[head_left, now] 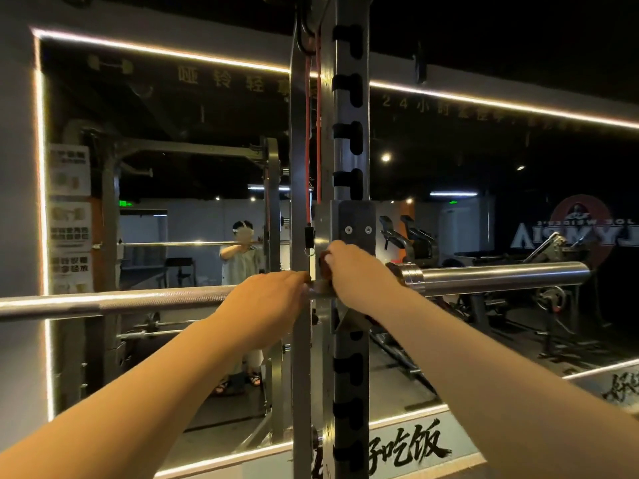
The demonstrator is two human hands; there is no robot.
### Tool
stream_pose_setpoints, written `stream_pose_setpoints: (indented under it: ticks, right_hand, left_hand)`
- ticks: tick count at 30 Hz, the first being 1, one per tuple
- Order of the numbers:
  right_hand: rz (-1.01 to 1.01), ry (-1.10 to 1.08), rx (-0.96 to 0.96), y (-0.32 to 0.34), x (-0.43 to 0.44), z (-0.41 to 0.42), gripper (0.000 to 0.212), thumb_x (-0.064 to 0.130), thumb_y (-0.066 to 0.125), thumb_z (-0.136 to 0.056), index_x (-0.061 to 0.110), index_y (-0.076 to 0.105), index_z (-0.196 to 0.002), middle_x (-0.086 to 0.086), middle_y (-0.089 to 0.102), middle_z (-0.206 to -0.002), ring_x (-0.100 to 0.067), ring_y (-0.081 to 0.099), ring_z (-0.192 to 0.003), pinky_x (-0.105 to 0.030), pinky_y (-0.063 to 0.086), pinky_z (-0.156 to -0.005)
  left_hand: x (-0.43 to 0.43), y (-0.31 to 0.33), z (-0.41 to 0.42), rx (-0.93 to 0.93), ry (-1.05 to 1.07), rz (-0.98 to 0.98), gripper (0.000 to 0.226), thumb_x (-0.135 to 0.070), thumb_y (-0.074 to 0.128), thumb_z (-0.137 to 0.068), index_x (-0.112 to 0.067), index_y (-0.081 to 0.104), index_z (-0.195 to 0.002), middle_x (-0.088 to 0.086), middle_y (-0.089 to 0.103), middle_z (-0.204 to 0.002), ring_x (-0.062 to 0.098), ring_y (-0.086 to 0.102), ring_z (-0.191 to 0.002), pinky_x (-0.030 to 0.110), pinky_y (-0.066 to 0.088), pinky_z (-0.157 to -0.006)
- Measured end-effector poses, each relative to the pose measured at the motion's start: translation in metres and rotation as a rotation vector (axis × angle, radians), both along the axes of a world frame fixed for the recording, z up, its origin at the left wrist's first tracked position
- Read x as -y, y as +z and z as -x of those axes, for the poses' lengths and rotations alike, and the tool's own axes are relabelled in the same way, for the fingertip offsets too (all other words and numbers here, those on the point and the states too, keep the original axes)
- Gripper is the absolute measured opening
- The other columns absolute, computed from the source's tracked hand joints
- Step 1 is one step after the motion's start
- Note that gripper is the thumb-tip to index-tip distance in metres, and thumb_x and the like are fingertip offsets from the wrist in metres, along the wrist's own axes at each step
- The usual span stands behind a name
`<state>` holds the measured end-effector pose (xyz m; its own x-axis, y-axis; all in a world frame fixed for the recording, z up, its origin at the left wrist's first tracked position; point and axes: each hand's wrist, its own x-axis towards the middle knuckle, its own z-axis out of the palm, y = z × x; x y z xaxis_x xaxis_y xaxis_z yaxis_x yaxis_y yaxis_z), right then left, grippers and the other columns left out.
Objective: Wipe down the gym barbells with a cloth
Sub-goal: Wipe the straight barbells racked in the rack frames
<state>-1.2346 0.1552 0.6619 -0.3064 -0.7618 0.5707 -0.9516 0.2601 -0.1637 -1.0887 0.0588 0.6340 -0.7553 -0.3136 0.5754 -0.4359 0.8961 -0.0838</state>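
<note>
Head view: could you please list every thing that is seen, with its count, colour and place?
barbell: one, silver, lying horizontally across the rack at hand height
cloth: one, reddish brown, mostly hidden under the right hand, at the bar beside the upright
rack upright: one, dark grey with slots, centre of the view
band: one, red, hanging along the upright
mirror: one, framed by light strips, on the wall behind the rack
posters: several, white, at the mirror's left edge
left hand: one, gripping the bar's shaft left of the upright
right hand: one, holding the cloth on the bar
</note>
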Motion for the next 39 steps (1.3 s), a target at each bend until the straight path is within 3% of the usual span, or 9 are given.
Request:
stream_pose_setpoints:
  ticks: [4, 11, 14, 17, 20, 24, 27, 33, 39]
  right_hand:
    - [-0.033, 0.237, 0.077, -0.013, 0.012, -0.030, 0.018, 0.029, 0.039, -0.110, 0.020, 0.050, -0.120, -0.001, 0.056, -0.107, -0.018, 0.058, -0.094, -0.037, 0.050, -0.089]
    - [0.190, -0.126, -0.005, -0.025, 0.051, -0.047, 0.023, 0.023, 0.052, -0.103, 0.018, 0.049, -0.125, -0.005, 0.059, -0.115, -0.027, 0.060, -0.106, -0.042, 0.049, -0.093]
    - [0.345, -0.008, -0.092, -0.046, 0.063, -0.062, 0.016, 0.024, 0.043, -0.105, 0.021, 0.053, -0.116, 0.001, 0.059, -0.110, -0.021, 0.056, -0.103, -0.042, 0.045, -0.097]
    - [0.340, 0.188, -0.114, -0.058, 0.049, -0.047, 0.033, 0.037, 0.030, -0.110, 0.024, 0.051, -0.132, 0.007, 0.060, -0.119, -0.013, 0.055, -0.107, -0.038, 0.044, -0.101]
    - [0.339, 0.074, -0.153, -0.056, 0.043, -0.020, 0.038, 0.047, 0.032, -0.109, 0.026, 0.046, -0.137, 0.006, 0.064, -0.112, -0.014, 0.062, -0.098, -0.040, 0.051, -0.093]
    - [0.484, -0.071, 0.003, -0.068, 0.061, -0.045, 0.041, 0.043, 0.024, -0.108, 0.023, 0.049, -0.135, 0.001, 0.062, -0.122, -0.021, 0.055, -0.119, -0.045, 0.031, -0.118]
    - [0.503, 0.002, -0.012, -0.075, 0.071, -0.071, 0.040, 0.041, 0.024, -0.108, 0.022, 0.050, -0.132, 0.000, 0.058, -0.129, -0.022, 0.048, -0.124, -0.044, 0.025, -0.120]
    - [0.374, 0.048, -0.022, -0.061, 0.052, -0.034, 0.029, 0.044, 0.032, -0.108, 0.028, 0.050, -0.124, 0.012, 0.057, -0.106, -0.011, 0.055, -0.101, -0.045, 0.042, -0.106]
    - [0.514, -0.070, 0.070, -0.066, 0.073, -0.078, 0.033, 0.037, 0.028, -0.108, 0.024, 0.052, -0.126, 0.004, 0.060, -0.122, -0.020, 0.050, -0.123, -0.045, 0.027, -0.120]
  left_hand:
    - [0.018, -0.002, -0.016, -0.008, 0.062, 0.064, 0.025, -0.039, 0.035, -0.108, -0.026, 0.054, -0.117, -0.008, 0.064, -0.104, 0.011, 0.061, -0.090, 0.031, 0.053, -0.086]
    - [0.043, -0.007, -0.050, -0.070, 0.164, 0.137, 0.025, -0.038, 0.034, -0.107, -0.024, 0.056, -0.107, -0.005, 0.060, -0.091, 0.014, 0.058, -0.079, 0.030, 0.049, -0.078]
    - [0.046, -0.008, -0.053, -0.070, 0.126, 0.160, 0.030, -0.039, 0.033, -0.108, -0.022, 0.058, -0.112, -0.003, 0.063, -0.094, 0.016, 0.060, -0.081, 0.031, 0.051, -0.078]
    - [0.050, -0.011, -0.051, -0.105, 0.095, 0.184, 0.042, -0.044, 0.025, -0.105, -0.022, 0.060, -0.112, -0.004, 0.064, -0.094, 0.015, 0.060, -0.080, 0.031, 0.051, -0.075]
    - [0.052, -0.013, -0.047, -0.120, 0.105, 0.195, 0.054, -0.049, 0.012, -0.100, -0.024, 0.060, -0.106, -0.006, 0.062, -0.091, 0.013, 0.057, -0.076, 0.030, 0.048, -0.070]
    - [0.054, -0.016, -0.048, -0.122, 0.080, 0.235, 0.048, -0.046, 0.017, -0.102, -0.022, 0.058, -0.108, -0.005, 0.062, -0.091, 0.014, 0.057, -0.077, 0.033, 0.051, -0.071]
    - [0.057, -0.016, -0.058, -0.109, 0.041, 0.278, 0.036, -0.041, 0.025, -0.105, -0.023, 0.056, -0.107, -0.005, 0.062, -0.093, 0.013, 0.056, -0.077, 0.029, 0.044, -0.069]
    - [0.074, -0.014, -0.091, -0.087, 0.311, 0.405, 0.020, -0.037, 0.033, -0.108, -0.027, 0.041, -0.092, -0.008, 0.046, -0.072, 0.010, 0.049, -0.063, 0.028, 0.040, -0.064]
    - [0.074, -0.018, -0.102, -0.092, 0.425, 0.480, 0.023, -0.033, 0.037, -0.105, -0.024, 0.040, -0.084, -0.007, 0.041, -0.064, 0.013, 0.041, -0.054, 0.030, 0.034, -0.058]
